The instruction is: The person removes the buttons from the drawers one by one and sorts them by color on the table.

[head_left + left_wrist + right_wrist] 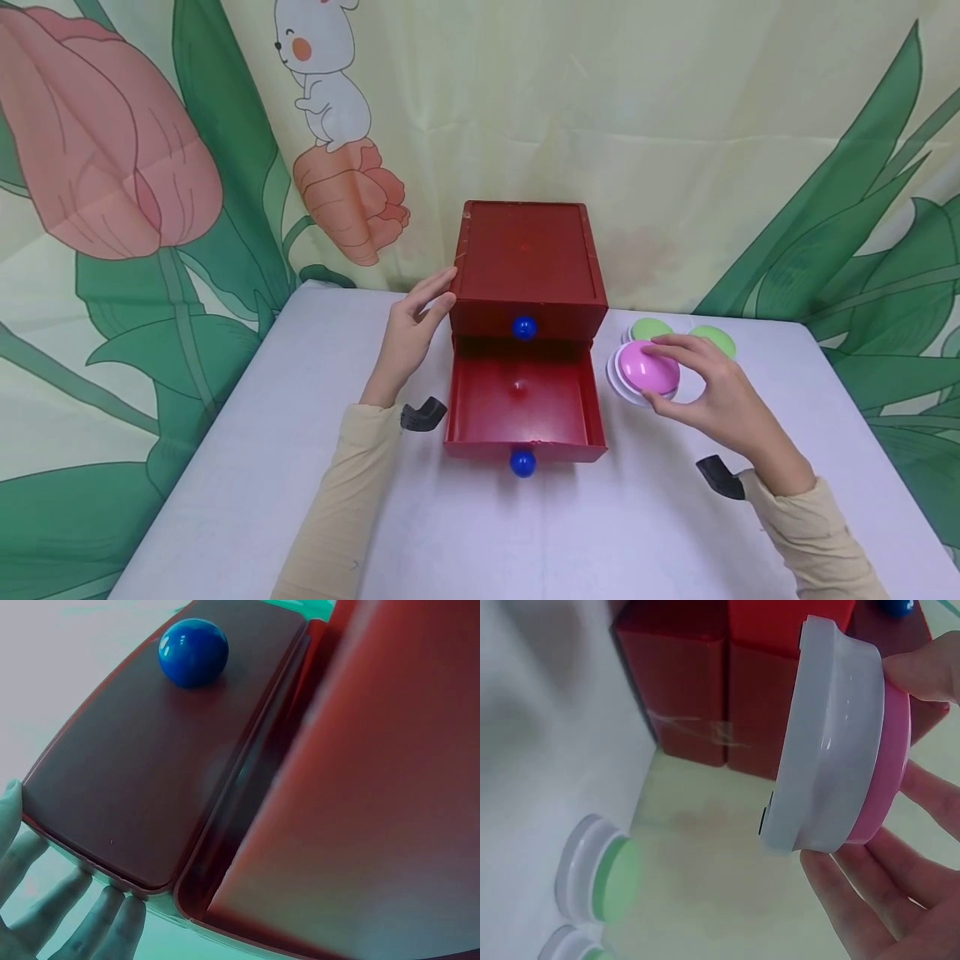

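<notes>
A red two-drawer box (pixel 525 250) stands at the back of the table, its lower drawer (pixel 487 400) pulled out with nothing inside and its upper drawer closed. My left hand (pixel 411 329) touches the box's left side with fairly straight fingers; in the left wrist view the fingertips (pixel 112 900) lie along its edge. My right hand (pixel 708 387) grips a round push light with a pink dome (pixel 648 367) and white base (pixel 832 742), thumb and fingers around its rim. In the right wrist view the light is off the table, to the right of the box.
Two similar round lights with green domes, one (pixel 651 328) behind the pink one and another (pixel 712 340) farther right, sit on the white table (pixel 247 475). Blue ball knobs (pixel 523 463) stick out from the drawers. A printed curtain (pixel 637 150) hangs behind.
</notes>
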The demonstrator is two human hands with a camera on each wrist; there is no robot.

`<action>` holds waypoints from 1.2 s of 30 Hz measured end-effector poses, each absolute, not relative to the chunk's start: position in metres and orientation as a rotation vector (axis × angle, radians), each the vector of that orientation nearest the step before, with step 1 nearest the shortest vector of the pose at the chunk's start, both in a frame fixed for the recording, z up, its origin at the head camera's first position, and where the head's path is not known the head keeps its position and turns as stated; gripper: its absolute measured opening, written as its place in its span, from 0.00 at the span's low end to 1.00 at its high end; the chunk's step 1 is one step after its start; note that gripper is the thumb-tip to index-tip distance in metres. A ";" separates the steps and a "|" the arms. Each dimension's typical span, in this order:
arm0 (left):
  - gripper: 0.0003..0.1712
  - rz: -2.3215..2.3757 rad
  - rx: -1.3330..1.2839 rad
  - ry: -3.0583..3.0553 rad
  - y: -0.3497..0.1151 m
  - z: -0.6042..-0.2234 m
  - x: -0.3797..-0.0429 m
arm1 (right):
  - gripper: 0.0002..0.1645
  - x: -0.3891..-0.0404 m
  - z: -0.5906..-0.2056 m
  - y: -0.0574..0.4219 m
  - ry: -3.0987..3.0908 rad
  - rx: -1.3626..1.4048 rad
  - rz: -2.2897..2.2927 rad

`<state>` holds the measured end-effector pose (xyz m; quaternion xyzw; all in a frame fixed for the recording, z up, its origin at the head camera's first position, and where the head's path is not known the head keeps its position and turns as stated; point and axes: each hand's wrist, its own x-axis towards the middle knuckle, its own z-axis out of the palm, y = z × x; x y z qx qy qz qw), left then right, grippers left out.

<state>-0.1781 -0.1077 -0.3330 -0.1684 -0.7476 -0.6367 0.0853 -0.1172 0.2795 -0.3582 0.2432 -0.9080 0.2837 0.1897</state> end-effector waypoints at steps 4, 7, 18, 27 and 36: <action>0.26 -1.898 -0.506 -2.226 -0.108 -0.333 -0.179 | 0.38 -0.120 -0.367 0.286 -2.584 0.655 0.787; 0.26 -1.900 -0.509 -2.224 -0.108 -0.334 -0.180 | 0.37 -0.123 -0.372 0.291 -2.619 0.636 0.779; 0.25 -1.890 -0.509 -2.236 -0.108 -0.334 -0.179 | 0.34 -0.129 -0.391 0.303 -2.668 0.579 0.844; 0.26 -1.898 -0.515 -2.229 -0.108 -0.332 -0.177 | 0.32 -0.136 -0.410 0.313 -2.727 0.541 0.854; 0.26 -1.901 -0.520 -2.218 -0.108 -0.331 -0.177 | 0.31 -0.140 -0.420 0.320 -2.746 0.527 0.857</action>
